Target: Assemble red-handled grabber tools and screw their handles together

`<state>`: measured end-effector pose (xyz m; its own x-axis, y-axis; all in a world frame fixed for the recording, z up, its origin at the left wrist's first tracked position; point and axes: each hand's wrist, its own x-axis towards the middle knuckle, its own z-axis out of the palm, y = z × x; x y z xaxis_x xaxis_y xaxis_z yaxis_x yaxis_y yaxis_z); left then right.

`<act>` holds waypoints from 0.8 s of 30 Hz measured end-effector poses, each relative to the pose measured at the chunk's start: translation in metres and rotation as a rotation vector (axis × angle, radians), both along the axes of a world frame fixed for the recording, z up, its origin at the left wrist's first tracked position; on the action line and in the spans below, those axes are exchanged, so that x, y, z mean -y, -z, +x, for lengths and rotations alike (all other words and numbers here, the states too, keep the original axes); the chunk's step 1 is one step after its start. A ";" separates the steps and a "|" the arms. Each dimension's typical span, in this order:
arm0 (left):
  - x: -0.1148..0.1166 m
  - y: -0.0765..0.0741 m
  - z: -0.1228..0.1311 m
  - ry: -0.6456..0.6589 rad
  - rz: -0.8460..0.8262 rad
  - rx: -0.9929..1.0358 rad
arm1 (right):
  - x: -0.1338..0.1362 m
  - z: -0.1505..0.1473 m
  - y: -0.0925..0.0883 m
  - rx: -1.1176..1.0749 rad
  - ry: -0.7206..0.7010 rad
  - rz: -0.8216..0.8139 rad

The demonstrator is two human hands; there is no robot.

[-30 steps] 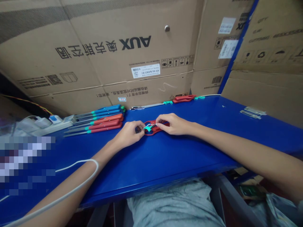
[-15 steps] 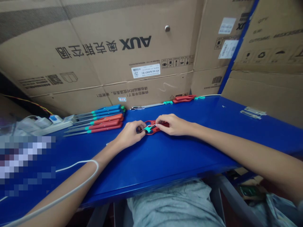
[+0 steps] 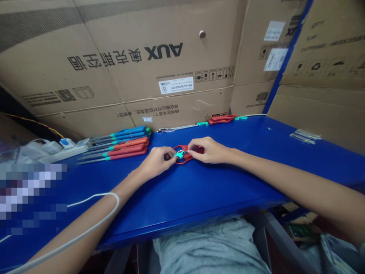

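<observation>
My left hand (image 3: 158, 161) is closed in a pinch on a small green piece (image 3: 179, 154) over the middle of the blue table. Beneath it lies a red plastic handle shell (image 3: 187, 157), hollow side up, with an open loop at its left end. My right hand (image 3: 210, 150) pinches a thin whitish wire (image 3: 182, 151) between thumb and fingertips, above the shell's right part. The fingers hide that end of the shell. Dark small parts between the hands are too small to make out.
Blue and red handled tools (image 3: 128, 146) with metal shafts lie at the left, by a white power strip (image 3: 71, 149). Red shells (image 3: 222, 119) and green pieces (image 3: 202, 124) sit along the cardboard wall (image 3: 114, 87). Clear strips (image 3: 305, 136) lie right. A white cable (image 3: 114, 205) crosses my left forearm.
My left hand has shifted very slightly right with the green piece, and less of the dark part beside it shows. My right hand keeps nearly the same place.
</observation>
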<state>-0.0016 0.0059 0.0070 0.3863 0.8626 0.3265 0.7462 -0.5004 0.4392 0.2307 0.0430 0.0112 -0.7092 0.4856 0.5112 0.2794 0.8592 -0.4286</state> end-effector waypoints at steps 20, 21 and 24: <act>0.007 -0.010 0.008 0.066 -0.184 0.221 | 0.006 -0.002 -0.004 -0.077 -0.005 -0.112; 0.007 -0.011 0.008 0.073 -0.193 0.231 | 0.007 -0.002 -0.004 -0.087 -0.012 -0.131; 0.008 -0.013 0.008 0.080 -0.220 0.257 | 0.011 -0.004 -0.005 -0.114 -0.032 -0.186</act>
<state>0.0067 -0.0017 0.0200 0.3847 0.8936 0.2314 0.5596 -0.4251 0.7114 0.2269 0.0323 0.0163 -0.6686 0.5573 0.4924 0.1944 0.7700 -0.6076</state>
